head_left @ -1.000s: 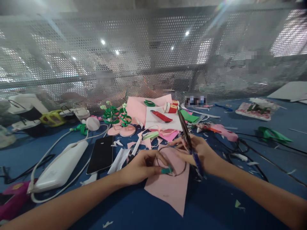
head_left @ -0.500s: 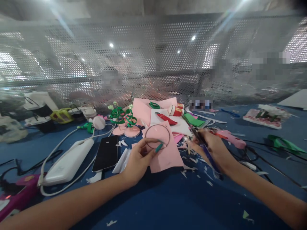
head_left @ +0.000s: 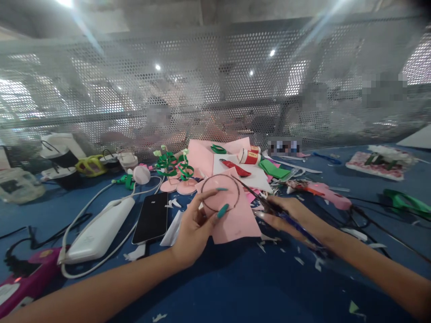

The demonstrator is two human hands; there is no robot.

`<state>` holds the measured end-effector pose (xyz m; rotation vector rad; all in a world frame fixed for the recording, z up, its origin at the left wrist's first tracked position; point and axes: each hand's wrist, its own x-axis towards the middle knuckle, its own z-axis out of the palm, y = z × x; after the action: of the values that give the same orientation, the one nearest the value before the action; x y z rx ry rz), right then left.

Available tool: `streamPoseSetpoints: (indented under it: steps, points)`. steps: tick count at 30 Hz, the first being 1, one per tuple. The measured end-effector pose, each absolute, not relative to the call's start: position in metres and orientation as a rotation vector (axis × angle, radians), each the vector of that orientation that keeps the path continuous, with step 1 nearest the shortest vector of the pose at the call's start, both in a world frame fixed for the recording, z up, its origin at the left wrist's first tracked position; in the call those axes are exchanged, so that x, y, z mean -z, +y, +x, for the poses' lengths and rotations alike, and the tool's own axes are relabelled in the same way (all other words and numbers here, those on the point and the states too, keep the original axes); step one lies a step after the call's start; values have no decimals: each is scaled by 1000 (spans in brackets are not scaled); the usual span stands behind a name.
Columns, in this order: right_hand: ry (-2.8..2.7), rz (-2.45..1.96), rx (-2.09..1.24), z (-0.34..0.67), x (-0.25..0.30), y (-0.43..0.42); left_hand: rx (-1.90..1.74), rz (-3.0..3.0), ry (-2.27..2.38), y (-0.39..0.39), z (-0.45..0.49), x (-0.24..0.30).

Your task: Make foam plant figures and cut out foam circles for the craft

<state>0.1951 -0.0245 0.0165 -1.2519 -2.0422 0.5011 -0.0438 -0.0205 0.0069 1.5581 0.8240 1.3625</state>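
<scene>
My left hand (head_left: 197, 224) pinches a sheet of pink paper (head_left: 237, 226) between thumb and fingers, its long nails painted teal. A dark circle outline (head_left: 239, 193) shows on the sheet's upper part. In my right hand (head_left: 289, 215) is a pair of scissors (head_left: 251, 188), dark blades pointing left over the paper's right edge. Whether the blades touch the paper I cannot tell. A slim blue pen-like thing (head_left: 303, 231) lies along the same hand, its grip partly hidden. Behind the sheet is a red glue tube (head_left: 235, 168) on white paper (head_left: 259, 179).
Two green paper plants (head_left: 185, 170) on pink discs stand behind a black phone (head_left: 151, 217) and white power bank (head_left: 99, 231) with cables. A pink glue gun (head_left: 328, 195) lies at right. Paper scraps (head_left: 299, 261) litter the blue table (head_left: 215, 287). A perforated metal screen (head_left: 202, 89) rises behind.
My right hand has brought the scissors left, so the blades reach the sheet's right side. My left hand keeps hold of the pink paper. The whole view has shifted slightly.
</scene>
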Motion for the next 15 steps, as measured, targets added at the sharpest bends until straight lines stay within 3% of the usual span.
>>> streamPoseSetpoints:
  steps: [5,15]
  points:
    - [-1834,-1231,-895,196,-24,-32,-1363,1565,763,-21,-44,-5]
    - [-1964,-1268,-751,195,-33,-38,-1387,1613,722,-26,-42,-5]
